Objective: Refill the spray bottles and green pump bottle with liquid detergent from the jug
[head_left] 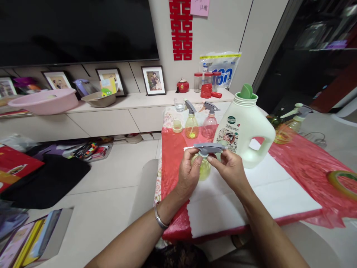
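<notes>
Both my hands are on a yellow spray bottle (205,171) with a grey trigger head, upright at the white sheet. My left hand (188,171), with a metal bracelet at the wrist, closes round its left side near the neck. My right hand (230,165) pinches the collar and head from the right. Just behind stands a big pale green jug (255,123) with a green cap tilted in its mouth. Another yellow spray bottle (191,123) and a pink spray bottle (209,124) stand further back. Left of them sits a pale cap (177,125).
Red plastic (173,160) covers the table, with a white sheet (279,186) over it. A tape roll (343,182) lies at the right edge. More spray bottles (291,124) stand at the back right. A low cabinet (125,104) runs along the wall with a pink basin (52,102).
</notes>
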Tool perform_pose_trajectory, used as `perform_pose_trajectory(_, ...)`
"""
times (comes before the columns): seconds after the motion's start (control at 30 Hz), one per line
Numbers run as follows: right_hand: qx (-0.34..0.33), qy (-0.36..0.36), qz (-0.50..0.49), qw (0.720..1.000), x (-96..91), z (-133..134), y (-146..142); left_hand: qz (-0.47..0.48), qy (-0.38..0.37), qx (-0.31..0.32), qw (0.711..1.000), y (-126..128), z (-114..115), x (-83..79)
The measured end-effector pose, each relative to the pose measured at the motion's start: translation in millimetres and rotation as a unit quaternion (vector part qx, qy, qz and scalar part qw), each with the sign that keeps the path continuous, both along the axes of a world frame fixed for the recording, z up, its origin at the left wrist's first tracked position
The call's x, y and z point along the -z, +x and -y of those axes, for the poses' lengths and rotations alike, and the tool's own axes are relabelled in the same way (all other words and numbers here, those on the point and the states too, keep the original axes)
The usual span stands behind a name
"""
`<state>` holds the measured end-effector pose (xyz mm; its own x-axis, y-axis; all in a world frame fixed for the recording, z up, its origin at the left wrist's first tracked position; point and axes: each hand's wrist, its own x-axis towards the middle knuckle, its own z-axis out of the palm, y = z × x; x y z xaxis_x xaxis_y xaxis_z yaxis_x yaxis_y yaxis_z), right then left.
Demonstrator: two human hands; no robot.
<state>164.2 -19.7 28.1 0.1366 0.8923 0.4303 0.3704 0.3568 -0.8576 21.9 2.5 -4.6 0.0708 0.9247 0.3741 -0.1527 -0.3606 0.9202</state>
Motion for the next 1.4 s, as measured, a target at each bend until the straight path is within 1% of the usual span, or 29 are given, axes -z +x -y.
perform_pose_trajectory(0.13,0.002,0.02,0.028,0.999,-1.6,0.7,-2.6,-0.016,0.015,-0.007,1.0,-2.4,0.7,1.3)
perform_pose_trajectory(0.23,0.001,0.029,0.04,0.999,-2.6,1.3,-4.0,-0.014,0.013,-0.011,1.0,-2.9,1.4,0.6)
perform_pose_trajectory(0.53,-0.001,0.049,0.071,0.996,-6.4,1.0,-6.5,-0.012,0.024,-0.004,1.0,0.0,7.2,3.6)
perform_pose_trajectory(0.67,-0.008,0.051,0.094,0.994,-8.4,1.6,-5.9,-0.033,0.05,-0.014,0.998,1.5,9.0,5.2)
perform_pose_trajectory(0.77,-0.005,0.066,0.114,0.991,-8.4,1.7,-5.4,-0.048,0.066,-0.019,0.996,2.2,8.8,5.5)
perform_pose_trajectory(0.97,-0.007,0.083,0.125,0.989,-6.5,0.7,-6.0,-0.054,0.096,-0.027,0.994,2.5,6.1,6.6)
perform_pose_trajectory(1.17,0.006,0.109,0.126,0.986,-1.1,0.0,-7.0,-0.049,0.096,-0.021,0.994,1.4,3.9,11.0)
perform_pose_trajectory(1.33,0.01,0.127,0.137,0.982,2.1,-0.4,-8.2,-0.029,0.077,0.003,0.997,-0.5,4.4,6.8)
perform_pose_trajectory(1.4,0.009,0.131,0.146,0.981,1.0,0.1,-7.4,-0.029,0.069,0.004,0.997,-0.5,3.8,4.7)
